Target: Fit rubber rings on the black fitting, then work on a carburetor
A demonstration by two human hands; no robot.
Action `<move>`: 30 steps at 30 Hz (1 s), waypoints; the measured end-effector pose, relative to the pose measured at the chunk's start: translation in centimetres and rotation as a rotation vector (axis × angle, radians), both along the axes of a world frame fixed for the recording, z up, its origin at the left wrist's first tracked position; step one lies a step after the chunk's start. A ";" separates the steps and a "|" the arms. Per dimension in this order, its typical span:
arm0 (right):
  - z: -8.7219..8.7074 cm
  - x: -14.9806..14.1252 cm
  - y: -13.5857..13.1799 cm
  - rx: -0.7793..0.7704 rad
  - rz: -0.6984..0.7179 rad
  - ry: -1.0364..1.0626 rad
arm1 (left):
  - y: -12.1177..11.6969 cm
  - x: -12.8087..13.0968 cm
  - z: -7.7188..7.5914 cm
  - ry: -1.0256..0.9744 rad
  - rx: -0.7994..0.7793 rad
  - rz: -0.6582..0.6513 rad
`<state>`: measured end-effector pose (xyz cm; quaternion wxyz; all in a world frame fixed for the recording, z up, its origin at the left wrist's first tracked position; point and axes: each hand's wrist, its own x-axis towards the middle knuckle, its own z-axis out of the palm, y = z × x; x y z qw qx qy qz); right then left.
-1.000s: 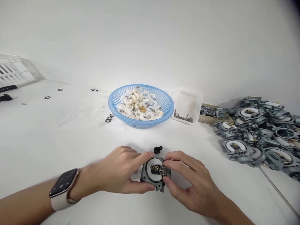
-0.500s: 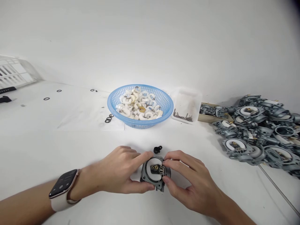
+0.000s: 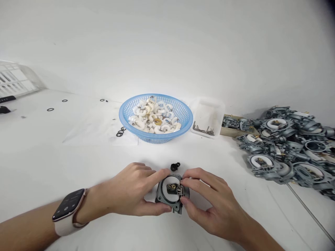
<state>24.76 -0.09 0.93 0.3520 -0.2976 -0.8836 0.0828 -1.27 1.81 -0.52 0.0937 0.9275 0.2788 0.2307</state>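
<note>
A grey metal carburetor (image 3: 162, 198) lies on the white table with its float chamber side facing up. Inside its round opening sit a white C-shaped float (image 3: 167, 194) and brass jets. My left hand (image 3: 138, 191) grips the carburetor's left side, index finger at the far edge and thumb at the near edge. At the float's hinge on the right side, the thumb and fingers of my right hand (image 3: 209, 202) press from both ends of the hinge; whether a pin is between the fingertips cannot be made out. A small black fitting (image 3: 174, 167) lies just beyond the carburetor.
A blue basket (image 3: 123, 120) full of white floats stands behind. Beside it, a clear plastic tray (image 3: 209, 108) holds thin metal pins. A cardboard box (image 3: 230, 131) and a heap of carburetors (image 3: 288, 146) occupy the right. Black O-rings (image 3: 119, 133) lie to the left.
The whole view has shifted very slightly. Both hands keep their places on the carburetor, and nothing has been taken hold of or let go.
</note>
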 end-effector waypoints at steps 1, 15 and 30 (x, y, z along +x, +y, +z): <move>0.0 0.0 0.0 0.002 -0.001 0.000 | 0.0 0.0 0.0 -0.002 0.000 0.000; 0.0 0.0 -0.1 -0.008 0.010 -0.001 | 0.1 0.0 -0.1 0.003 0.035 0.003; 0.0 -0.1 0.1 0.004 0.005 -0.001 | -0.1 0.0 0.0 0.002 0.007 0.002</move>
